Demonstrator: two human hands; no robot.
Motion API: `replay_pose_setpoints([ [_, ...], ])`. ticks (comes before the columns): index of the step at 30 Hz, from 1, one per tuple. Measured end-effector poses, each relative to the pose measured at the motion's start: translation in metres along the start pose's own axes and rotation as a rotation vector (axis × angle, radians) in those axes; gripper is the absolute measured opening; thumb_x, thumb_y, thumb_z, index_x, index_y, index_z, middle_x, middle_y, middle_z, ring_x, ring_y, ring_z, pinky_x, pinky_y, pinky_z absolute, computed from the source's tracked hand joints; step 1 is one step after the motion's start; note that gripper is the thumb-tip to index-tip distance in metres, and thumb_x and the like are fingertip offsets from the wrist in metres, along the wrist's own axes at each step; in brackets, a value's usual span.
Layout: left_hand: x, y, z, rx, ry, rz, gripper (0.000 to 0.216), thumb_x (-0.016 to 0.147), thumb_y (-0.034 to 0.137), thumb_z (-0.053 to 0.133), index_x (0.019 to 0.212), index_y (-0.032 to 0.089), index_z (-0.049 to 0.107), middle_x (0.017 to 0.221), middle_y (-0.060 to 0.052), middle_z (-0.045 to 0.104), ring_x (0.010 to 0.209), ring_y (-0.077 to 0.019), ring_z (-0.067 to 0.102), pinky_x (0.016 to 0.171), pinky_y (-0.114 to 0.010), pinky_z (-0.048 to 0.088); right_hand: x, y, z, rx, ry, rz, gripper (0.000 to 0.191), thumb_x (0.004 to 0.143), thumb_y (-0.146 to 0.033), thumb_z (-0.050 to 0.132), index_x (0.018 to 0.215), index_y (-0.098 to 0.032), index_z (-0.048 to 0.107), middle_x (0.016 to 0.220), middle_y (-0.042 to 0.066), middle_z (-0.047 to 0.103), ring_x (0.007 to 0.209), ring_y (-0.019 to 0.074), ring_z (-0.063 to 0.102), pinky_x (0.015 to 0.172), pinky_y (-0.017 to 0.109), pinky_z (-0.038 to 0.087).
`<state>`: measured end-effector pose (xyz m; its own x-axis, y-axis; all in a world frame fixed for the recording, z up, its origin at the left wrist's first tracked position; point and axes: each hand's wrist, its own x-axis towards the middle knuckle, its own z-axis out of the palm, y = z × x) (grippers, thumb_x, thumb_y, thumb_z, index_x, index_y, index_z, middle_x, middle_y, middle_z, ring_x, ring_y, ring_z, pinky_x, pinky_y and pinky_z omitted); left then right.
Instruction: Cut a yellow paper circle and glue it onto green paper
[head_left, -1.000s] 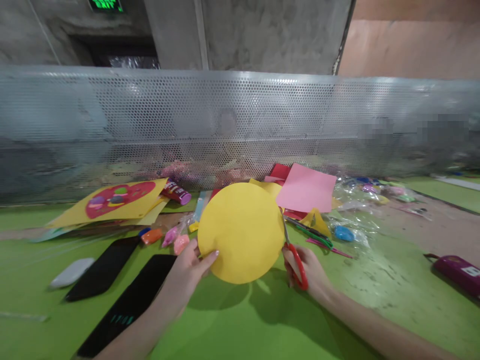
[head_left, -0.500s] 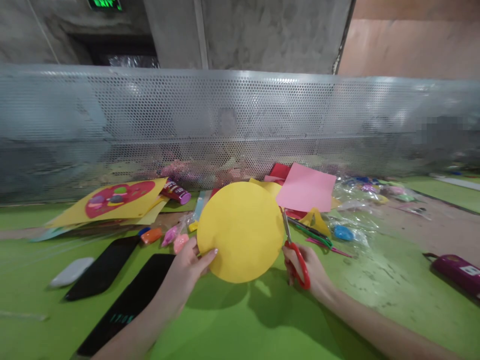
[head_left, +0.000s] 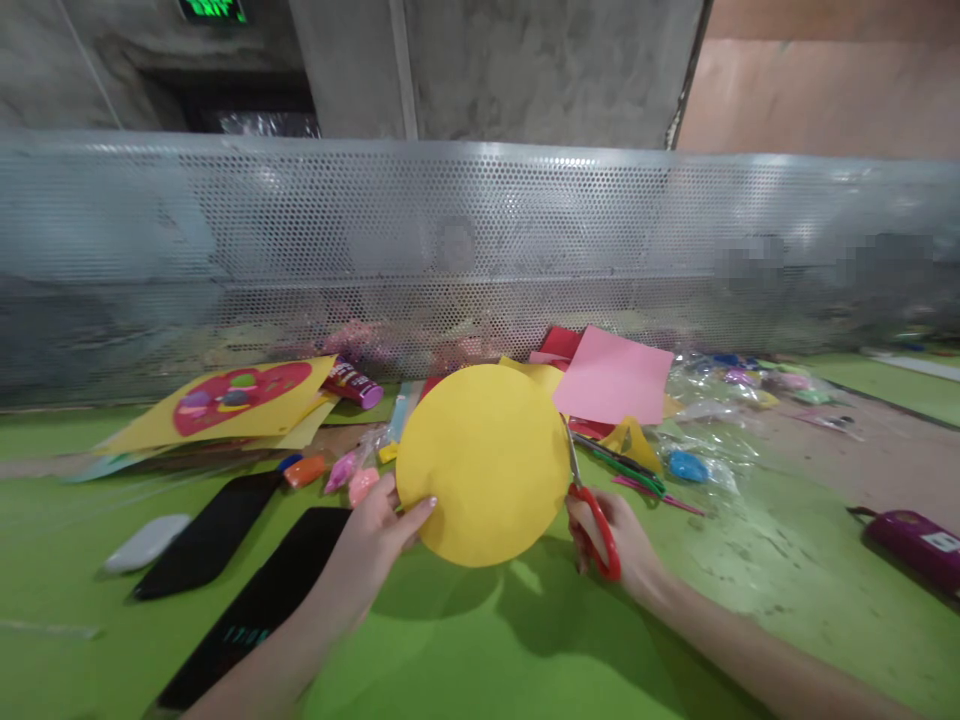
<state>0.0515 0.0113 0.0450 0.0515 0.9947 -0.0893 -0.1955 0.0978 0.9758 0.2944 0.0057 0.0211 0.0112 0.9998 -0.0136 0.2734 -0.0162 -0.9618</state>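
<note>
A yellow paper circle point(head_left: 484, 462) is held up above the green table point(head_left: 465, 640). My left hand point(head_left: 375, 535) pinches its lower left edge, thumb on the front face. My right hand point(head_left: 619, 540) is closed through the red handles of a pair of scissors point(head_left: 589, 510), whose blades point up along the circle's right edge. A yellow offcut point(head_left: 634, 440) lies just behind the scissors.
Two black phones point(head_left: 255, 600) and a white case point(head_left: 146, 541) lie at the left. Yellow sheet with a red heart point(head_left: 225, 398), a glue stick point(head_left: 352, 383), pink paper point(head_left: 611, 378), clay pieces in plastic bags point(head_left: 712, 420), a purple case point(head_left: 911, 545). A perforated metal screen point(head_left: 480, 250) closes the back.
Almost nothing differs: both hands, the yellow circle and the scissors stay in place, with only a slight shake of the view.
</note>
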Motion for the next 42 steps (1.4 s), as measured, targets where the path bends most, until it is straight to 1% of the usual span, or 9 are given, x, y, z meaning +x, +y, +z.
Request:
replay_pose_setpoints([
  [4,-0.0012,0.0021,0.0011,0.008,-0.002,-0.012,0.035,0.073,0.017,0.061,0.106,0.017,0.049,0.115,-0.010,0.058,0.102,-0.0245,0.056,0.081,-0.035,0.051,0.0000,-0.0008,0.0003,-0.006,0.002,-0.001,0.032,0.077,-0.041,0.043,0.055,-0.018,0.040,0.038,-0.007,0.040,0.031,0.0087,0.044,0.032,0.020,0.038],
  [7,-0.0021,0.0020,0.0006,0.012,-0.002,-0.025,0.033,0.074,0.016,0.060,0.105,0.017,0.050,0.115,-0.010,0.057,0.102,-0.0245,0.055,0.082,-0.035,0.051,0.0003,-0.0018,0.0007,-0.012,0.004,0.003,0.032,0.077,-0.041,0.043,0.055,-0.018,0.040,0.039,-0.007,0.040,0.031,0.0086,0.044,0.032,0.020,0.038],
  [14,-0.0015,0.0013,0.0004,-0.016,0.007,0.004,0.032,0.074,0.016,0.060,0.105,0.017,0.050,0.115,-0.010,0.058,0.103,-0.0250,0.055,0.083,-0.037,0.050,0.0002,0.0001,0.0005,-0.010,0.007,0.010,0.030,0.077,-0.038,0.043,0.055,-0.019,0.039,0.039,-0.008,0.039,0.030,0.0084,0.043,0.031,0.020,0.038],
  [23,0.0009,-0.0009,-0.0026,-0.006,-0.001,0.020,0.036,0.071,0.019,0.063,0.105,0.017,0.051,0.114,-0.010,0.058,0.102,-0.0251,0.056,0.083,-0.036,0.051,0.0018,-0.0017,0.0011,0.007,0.009,0.012,0.028,0.076,-0.036,0.045,0.054,-0.019,0.038,0.040,-0.008,0.039,0.030,0.0085,0.043,0.032,0.021,0.040],
  [29,-0.0006,-0.0002,-0.0030,0.006,-0.007,0.005,0.037,0.071,0.019,0.064,0.105,0.018,0.050,0.115,-0.009,0.058,0.103,-0.0252,0.055,0.082,-0.036,0.051,0.0025,0.0015,0.0008,-0.002,0.007,0.011,0.027,0.076,-0.034,0.045,0.055,-0.019,0.039,0.040,-0.008,0.039,0.031,0.0090,0.044,0.031,0.021,0.039],
  [34,-0.0004,-0.0008,-0.0029,-0.013,-0.028,0.024,0.038,0.071,0.021,0.064,0.106,0.017,0.049,0.115,-0.009,0.058,0.104,-0.0240,0.055,0.082,-0.034,0.051,0.0030,0.0029,0.0000,-0.010,0.004,0.012,0.029,0.077,-0.035,0.045,0.054,-0.019,0.039,0.039,-0.008,0.039,0.031,0.0091,0.044,0.032,0.020,0.038],
  [42,0.0010,-0.0026,-0.0026,-0.004,-0.022,0.054,0.044,0.067,0.027,0.067,0.105,0.016,0.050,0.111,-0.011,0.060,0.102,-0.0263,0.055,0.082,-0.036,0.050,0.0020,-0.0001,0.0010,-0.007,0.005,0.016,0.031,0.076,-0.040,0.044,0.054,-0.019,0.038,0.037,-0.008,0.039,0.030,0.0089,0.043,0.032,0.020,0.038],
])
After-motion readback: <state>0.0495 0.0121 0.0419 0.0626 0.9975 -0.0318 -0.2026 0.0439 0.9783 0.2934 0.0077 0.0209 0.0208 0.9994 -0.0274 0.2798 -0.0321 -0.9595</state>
